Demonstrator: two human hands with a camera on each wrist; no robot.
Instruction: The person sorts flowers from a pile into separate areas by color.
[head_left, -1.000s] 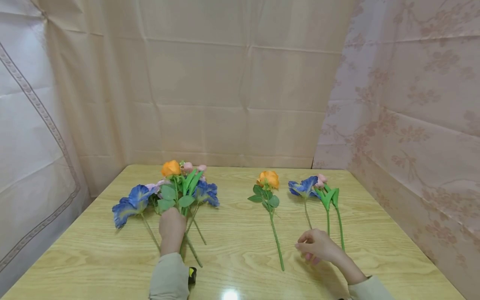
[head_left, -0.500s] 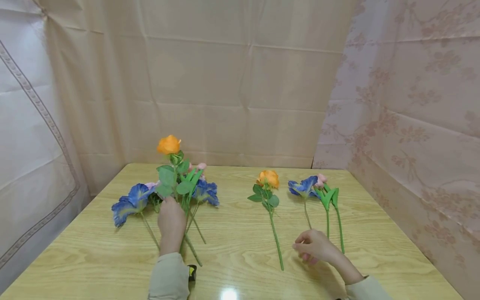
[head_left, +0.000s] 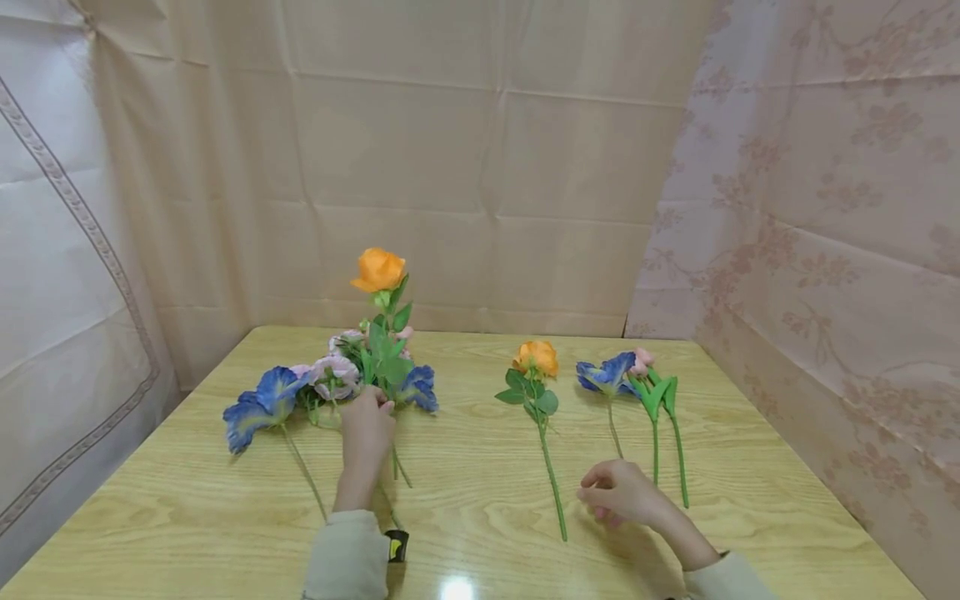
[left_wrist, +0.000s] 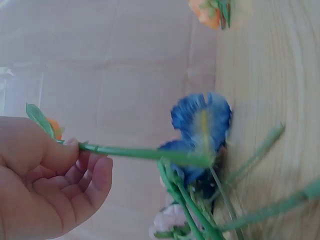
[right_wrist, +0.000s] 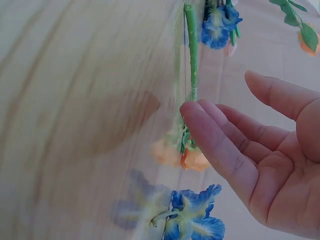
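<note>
My left hand (head_left: 367, 433) pinches the green stem of an orange rose (head_left: 378, 270), held upright above a loose pile of artificial flowers. In the left wrist view, thumb and fingers grip that stem (left_wrist: 145, 153), whose lower end sticks out past the hand. Beneath lie a blue iris (head_left: 266, 404), a pale pink-lilac flower (head_left: 335, 377) and another blue iris (head_left: 418, 388); pink blooms behind are partly hidden. My right hand (head_left: 622, 493) hovers low over the table with relaxed fingers, holding nothing. Nearest it are a second orange rose (head_left: 536, 358) and a blue iris (head_left: 609, 373).
Pink tulips (head_left: 642, 361) with green leaves lie beside the right-hand iris, stems toward me. The wood-grain table (head_left: 465, 467) ends at a beige cloth (head_left: 397, 167) behind. A floral-patterned cloth (head_left: 847, 250) hangs on the right, a pale one (head_left: 60, 250) on the left.
My left hand has lifted the orange rose up out of the left pile and carried it rightward, uncovering the pale pink-lilac flower. The right hand has drifted slightly left.
</note>
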